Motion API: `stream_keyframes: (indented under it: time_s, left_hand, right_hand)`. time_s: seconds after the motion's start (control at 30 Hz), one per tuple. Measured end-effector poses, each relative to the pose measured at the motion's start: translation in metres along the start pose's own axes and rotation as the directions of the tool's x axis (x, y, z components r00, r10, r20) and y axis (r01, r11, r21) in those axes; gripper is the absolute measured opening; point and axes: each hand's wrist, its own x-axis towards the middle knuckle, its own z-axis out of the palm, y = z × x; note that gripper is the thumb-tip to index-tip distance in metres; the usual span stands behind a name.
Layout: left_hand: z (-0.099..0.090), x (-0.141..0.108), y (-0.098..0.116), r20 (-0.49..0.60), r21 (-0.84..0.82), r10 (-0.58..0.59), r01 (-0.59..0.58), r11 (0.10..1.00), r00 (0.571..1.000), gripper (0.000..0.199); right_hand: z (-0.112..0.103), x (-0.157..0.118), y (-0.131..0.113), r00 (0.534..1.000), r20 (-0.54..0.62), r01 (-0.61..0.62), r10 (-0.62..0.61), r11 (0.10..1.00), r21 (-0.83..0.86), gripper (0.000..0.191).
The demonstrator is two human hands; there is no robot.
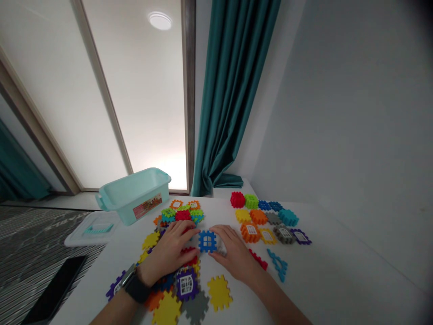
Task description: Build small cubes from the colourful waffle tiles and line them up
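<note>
In the middle of the table is a small blue interlocking block with a window cut-out (pixel 207 241), standing between my two hands. My left hand (pixel 171 248) reaches in from the left, thumb and fingertips at the block's left corners. From the other side, my right hand (pixel 233 252) has its fingertips and thumb at the right corners. Under and beside my left hand lie mixed pieces, among them a red one (pixel 190 257) that it partly covers. A purple tile with a white grid (pixel 186 284) and a yellow tile (pixel 219 293) lie nearer me.
Sorted stacks, such as orange blocks (pixel 250 232) and a turquoise stack (pixel 288 217), stand at the right. A turquoise slim piece (pixel 278 265) lies near my right forearm. At back left are a mint bin (pixel 135 186) and its clear lid (pixel 92 229); a black phone (pixel 56 289) lies left.
</note>
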Motion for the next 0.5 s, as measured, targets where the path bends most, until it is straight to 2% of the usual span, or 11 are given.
stream_keyframes:
  time_s: [0.13,0.3,0.43,0.5]
  left_hand:
    - [0.0021,0.0007,0.0018,0.006,0.001,-0.009,0.009,1.000,1.000,0.054]
    - [0.0039,0.0009,0.0014,-0.015,0.013,-0.008,0.008,1.000,1.000,0.048]
    - [0.0032,-0.0003,-0.0011,-0.034,-0.007,-0.002,0.002,1.000,0.999,0.048]
    - [0.0033,-0.0010,-0.0029,-0.036,-0.037,-0.007,0.006,0.999,0.999,0.048]
  right_hand:
    - [0.0026,0.0003,-0.0025,0.999,0.006,-0.034,0.033,0.999,0.043,0.053]
    - [0.0031,0.0004,-0.0074,1.000,0.011,-0.030,0.029,0.999,0.036,0.053]
    - [-0.0016,0.0001,-0.0045,0.998,-0.016,0.067,-0.067,0.997,-0.044,0.059]
    - [-0.0046,0.0004,-0.0027,0.990,-0.037,0.130,-0.134,0.986,-0.100,0.055]
